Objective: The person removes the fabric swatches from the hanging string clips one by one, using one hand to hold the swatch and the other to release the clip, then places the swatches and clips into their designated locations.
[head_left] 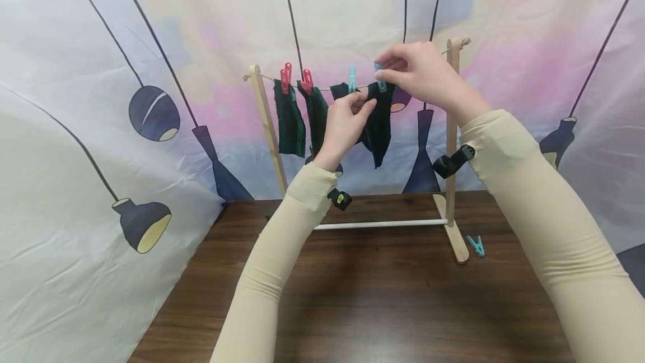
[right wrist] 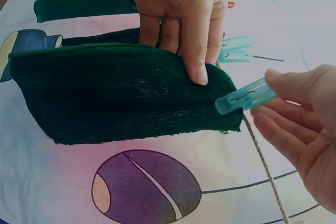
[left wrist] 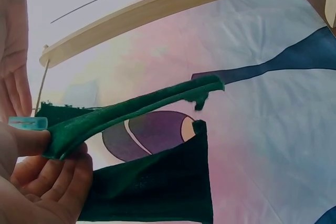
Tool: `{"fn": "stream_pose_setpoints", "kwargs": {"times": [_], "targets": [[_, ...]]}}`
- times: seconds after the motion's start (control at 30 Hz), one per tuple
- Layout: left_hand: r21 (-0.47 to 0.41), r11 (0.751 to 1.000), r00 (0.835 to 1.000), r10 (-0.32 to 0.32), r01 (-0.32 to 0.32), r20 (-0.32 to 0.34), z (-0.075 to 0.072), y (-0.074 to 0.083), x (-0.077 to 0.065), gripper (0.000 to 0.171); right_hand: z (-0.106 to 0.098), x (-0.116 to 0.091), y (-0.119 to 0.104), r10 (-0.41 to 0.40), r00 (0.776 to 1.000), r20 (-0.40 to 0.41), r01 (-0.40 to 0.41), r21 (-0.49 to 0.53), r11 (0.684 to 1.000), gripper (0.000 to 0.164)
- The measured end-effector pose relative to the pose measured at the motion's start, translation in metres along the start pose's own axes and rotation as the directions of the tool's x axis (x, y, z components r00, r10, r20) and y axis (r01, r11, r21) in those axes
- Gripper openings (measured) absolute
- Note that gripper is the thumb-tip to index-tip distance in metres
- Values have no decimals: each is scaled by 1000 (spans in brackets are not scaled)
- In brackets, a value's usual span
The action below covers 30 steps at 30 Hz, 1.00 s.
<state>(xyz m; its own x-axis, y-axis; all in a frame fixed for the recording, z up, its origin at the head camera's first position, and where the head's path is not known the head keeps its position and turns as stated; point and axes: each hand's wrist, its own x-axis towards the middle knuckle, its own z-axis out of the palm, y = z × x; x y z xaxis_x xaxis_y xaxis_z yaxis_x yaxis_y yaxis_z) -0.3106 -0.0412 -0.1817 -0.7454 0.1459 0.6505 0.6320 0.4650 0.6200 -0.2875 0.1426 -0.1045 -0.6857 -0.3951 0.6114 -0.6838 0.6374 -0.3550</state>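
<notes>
Dark green cloth pieces hang from a thin string on a small wooden drying rack. My left hand (head_left: 349, 122) pinches the top edge of the rightmost cloth (right wrist: 126, 95) between thumb and fingers. Beside it, my right hand (head_left: 423, 74) grips a blue clothespin (right wrist: 247, 96) by its upper end, and the pin's tip overlaps the cloth's top edge at the string (right wrist: 262, 156). Another blue clothespin (head_left: 351, 79) stands on the neighbouring green cloth (head_left: 339, 91). Farther left, red clothespins (head_left: 285, 78) hold two more green cloths (head_left: 290, 122).
The rack's right post (head_left: 450, 139) rises behind my right wrist, from a wooden foot (head_left: 456, 237). A white rod (head_left: 383, 224) runs low between the sides. One loose blue clothespin (head_left: 476, 246) lies on the brown table (head_left: 403, 296). A printed fabric backdrop (head_left: 211, 43) hangs close behind.
</notes>
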Motion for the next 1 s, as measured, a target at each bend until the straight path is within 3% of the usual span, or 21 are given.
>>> {"fn": "stream_pose_setpoints", "kwargs": {"times": [0.33,0.67,1.0], "targets": [[-7,1000,1000,27,-27,10,0,0,3,32,-3,-2,4,-41,991,-127,38,-25,999,22],[-35,999,999,42,-42,-3,-1,0,-2,34,-9,-4,3,-29,980,-196,32,11,999,23],[-67,994,992,85,-92,-93,-27,3,-3,33,-23,-11,11,43,967,-252,-28,64,998,34]]}}
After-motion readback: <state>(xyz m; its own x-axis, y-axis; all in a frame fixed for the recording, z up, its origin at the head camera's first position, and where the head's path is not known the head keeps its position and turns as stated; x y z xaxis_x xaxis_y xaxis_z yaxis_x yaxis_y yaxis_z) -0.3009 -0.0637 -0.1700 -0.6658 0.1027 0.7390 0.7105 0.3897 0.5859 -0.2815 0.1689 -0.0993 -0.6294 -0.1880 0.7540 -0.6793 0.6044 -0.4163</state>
